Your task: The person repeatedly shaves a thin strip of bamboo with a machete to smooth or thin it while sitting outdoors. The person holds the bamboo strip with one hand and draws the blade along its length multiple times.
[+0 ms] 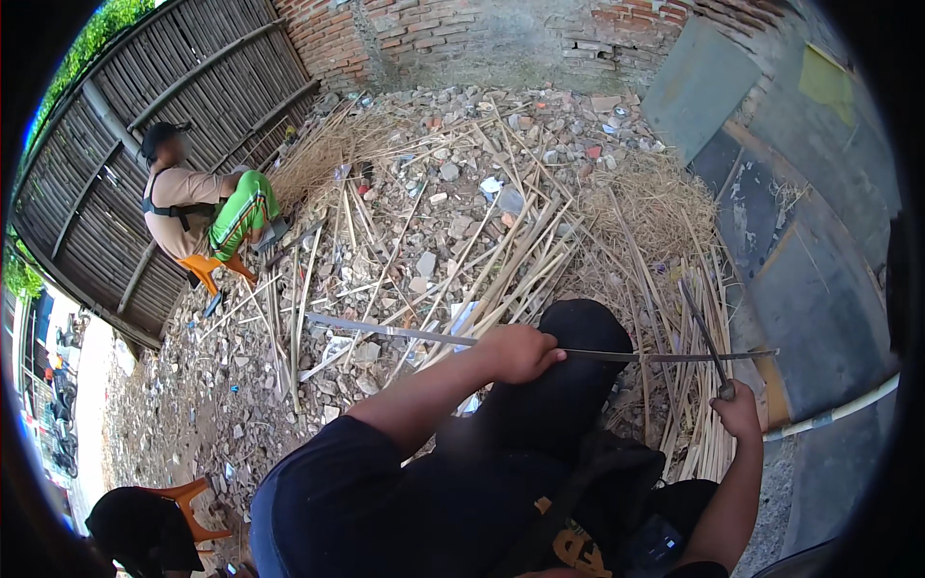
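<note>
My left hand (520,354) is closed around a long, narrow bamboo strip (665,357), which lies across my dark-clad knee (578,337). One end of the strip reaches out to the left over the rubble, the other out to the right. In my right hand (740,411) is the handle of a long-bladed knife (708,332). Its blade points up and away, crossing the strip near the right end. Whether blade and strip touch I cannot tell.
Split bamboo strips (520,260) lie scattered over stony rubble ahead, with more (699,405) beside my right leg. Fibre shavings (655,207) are heaped there. A person (183,193) sits on an orange stool (202,270) by the bamboo fence. Sheet panels (819,299) stand at right.
</note>
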Available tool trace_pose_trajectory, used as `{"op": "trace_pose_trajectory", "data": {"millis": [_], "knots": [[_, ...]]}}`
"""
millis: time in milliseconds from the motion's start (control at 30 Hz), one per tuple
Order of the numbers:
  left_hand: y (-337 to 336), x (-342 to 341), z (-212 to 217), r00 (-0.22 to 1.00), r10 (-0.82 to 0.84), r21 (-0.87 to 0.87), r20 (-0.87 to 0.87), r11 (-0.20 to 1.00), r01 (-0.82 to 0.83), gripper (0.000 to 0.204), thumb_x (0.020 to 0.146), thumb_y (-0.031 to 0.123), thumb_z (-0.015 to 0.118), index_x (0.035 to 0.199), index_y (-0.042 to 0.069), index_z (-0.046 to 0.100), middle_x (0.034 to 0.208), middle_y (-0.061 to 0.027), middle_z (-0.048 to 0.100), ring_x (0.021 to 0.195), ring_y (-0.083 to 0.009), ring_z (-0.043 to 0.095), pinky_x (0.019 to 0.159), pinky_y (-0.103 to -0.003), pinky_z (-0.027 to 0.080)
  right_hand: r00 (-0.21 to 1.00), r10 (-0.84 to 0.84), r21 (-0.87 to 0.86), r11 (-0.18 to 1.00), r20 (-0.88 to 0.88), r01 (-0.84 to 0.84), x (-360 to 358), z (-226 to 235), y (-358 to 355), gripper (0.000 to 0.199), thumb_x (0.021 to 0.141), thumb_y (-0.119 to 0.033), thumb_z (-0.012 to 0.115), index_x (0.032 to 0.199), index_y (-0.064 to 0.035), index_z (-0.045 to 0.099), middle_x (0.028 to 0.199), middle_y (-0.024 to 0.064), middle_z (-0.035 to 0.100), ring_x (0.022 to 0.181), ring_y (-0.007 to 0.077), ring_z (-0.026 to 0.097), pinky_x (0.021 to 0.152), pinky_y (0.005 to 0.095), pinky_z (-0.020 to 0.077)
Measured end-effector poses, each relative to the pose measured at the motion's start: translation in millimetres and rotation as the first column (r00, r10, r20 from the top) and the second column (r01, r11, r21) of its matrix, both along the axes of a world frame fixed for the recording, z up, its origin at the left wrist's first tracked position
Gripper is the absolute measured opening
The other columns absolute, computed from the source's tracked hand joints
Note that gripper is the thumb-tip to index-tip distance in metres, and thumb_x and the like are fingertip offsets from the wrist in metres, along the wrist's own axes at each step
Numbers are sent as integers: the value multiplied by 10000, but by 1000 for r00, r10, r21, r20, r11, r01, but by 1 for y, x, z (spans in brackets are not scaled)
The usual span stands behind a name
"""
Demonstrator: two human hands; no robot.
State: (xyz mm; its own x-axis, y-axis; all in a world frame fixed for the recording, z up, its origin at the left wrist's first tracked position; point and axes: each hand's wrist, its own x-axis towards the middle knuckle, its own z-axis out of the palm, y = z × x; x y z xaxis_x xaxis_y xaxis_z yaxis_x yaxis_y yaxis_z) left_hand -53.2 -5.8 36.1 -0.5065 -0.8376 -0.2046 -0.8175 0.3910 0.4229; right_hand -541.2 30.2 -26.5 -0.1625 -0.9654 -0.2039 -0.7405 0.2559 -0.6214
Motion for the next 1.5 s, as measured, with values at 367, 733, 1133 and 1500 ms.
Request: {"op": "trace_pose_trajectory", "data": {"millis": [367,733,1133,1500], "knots": [[-1,1,2,1000,-2,18,12,1000,1,465,1043,455,437,957,56,659,830,-225,662,879,-440,656,796,-557,499,1000,7,25,1000,15,-7,4,2,-3,227,728,-100,768,804,-3,578,705,85,577,669,200,567,650,386,467],[-2,1,8,1000,-8,52,18,999,7,475,1044,464,429,977,62,673,860,-227,672,898,-440,657,807,-550,501,1000,-5,29,1000,21,4,0,-2,-1,214,732,-76,761,793,-1,570,676,75,562,650,187,559,627,366,464],[-2,1,8,1000,-15,34,11,999,14,478,1043,462,430,963,56,669,842,-231,670,889,-442,659,807,-550,503,997,71,-80,994,-29,-73,-16,-27,-6,168,771,-28,724,813,-33,561,625,26,545,484,142,528,467,339,429],[-2,1,10,1000,-7,57,15,998,6,483,1043,469,428,960,55,663,861,-229,670,905,-437,658,809,-546,503,998,58,-62,997,34,-56,-13,-25,-6,189,777,-21,725,804,-46,540,609,12,521,474,138,517,458,332,428]]}}
